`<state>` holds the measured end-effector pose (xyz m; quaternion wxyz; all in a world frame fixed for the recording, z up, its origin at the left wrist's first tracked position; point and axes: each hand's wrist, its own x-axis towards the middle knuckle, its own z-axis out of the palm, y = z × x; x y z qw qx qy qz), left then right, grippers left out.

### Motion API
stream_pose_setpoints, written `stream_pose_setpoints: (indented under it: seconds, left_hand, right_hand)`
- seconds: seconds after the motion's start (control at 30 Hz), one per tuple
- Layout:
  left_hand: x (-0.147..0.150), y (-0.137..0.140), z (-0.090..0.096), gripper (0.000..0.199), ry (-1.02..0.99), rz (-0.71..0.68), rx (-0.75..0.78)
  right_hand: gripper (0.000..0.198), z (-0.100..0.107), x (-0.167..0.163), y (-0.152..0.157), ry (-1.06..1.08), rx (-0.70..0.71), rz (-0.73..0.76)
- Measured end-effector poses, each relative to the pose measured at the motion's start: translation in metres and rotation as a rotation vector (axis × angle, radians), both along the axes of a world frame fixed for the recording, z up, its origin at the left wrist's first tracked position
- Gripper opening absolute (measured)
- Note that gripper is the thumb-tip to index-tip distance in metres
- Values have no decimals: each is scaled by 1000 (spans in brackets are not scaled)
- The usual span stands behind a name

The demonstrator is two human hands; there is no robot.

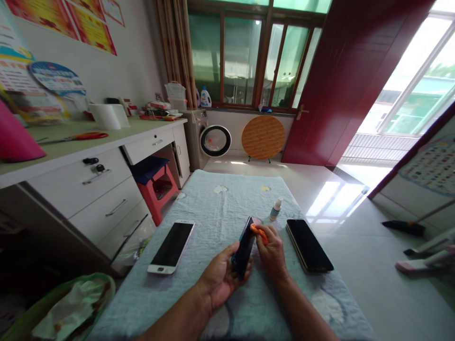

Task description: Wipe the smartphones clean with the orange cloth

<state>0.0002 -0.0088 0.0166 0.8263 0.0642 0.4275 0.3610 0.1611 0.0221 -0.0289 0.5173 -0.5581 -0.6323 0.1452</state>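
Note:
My left hand (223, 277) is closed around a dark smartphone (243, 251), which it holds tilted on edge above the cloth-covered table (213, 213). In my right hand (273, 251) an orange cloth (259, 233) is pinched, and it touches the upper edge of that phone. A white smartphone (172, 247) with a black screen lies face up to the left of my hands. Over on the right rests a black smartphone (309, 246), also face up. Just beyond my right hand stands a small spray bottle (276, 209) with a white cap.
A white desk (103, 184) with drawers runs along the left, a red stool (158, 189) beside it. At the lower left sits a green-rimmed waste bin (112, 284). Farther back are a washing machine (195, 142) with its door open and a round wooden tabletop (263, 137).

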Motion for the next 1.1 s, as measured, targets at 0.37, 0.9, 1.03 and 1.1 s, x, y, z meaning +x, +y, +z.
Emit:
stream_pose_setpoints:
  seconds: [0.37,0.9,1.03,1.1]
  left_hand:
    - [3,-1,-2,39,-159,75,-39]
    - [-17,-24,-2,30,396,-215,397]
    - [-31,-24,-13,58,606,-309,704]
    - [-35,-23,-18,60,690,-376,810]
  right_hand:
    - [27,-3,-6,0,-98,-62,74]
    - [24,-7,-6,0,-202,-93,124]
    - [26,-7,-6,1,-219,-99,136]
    - [25,-8,-7,1,-227,-104,144]
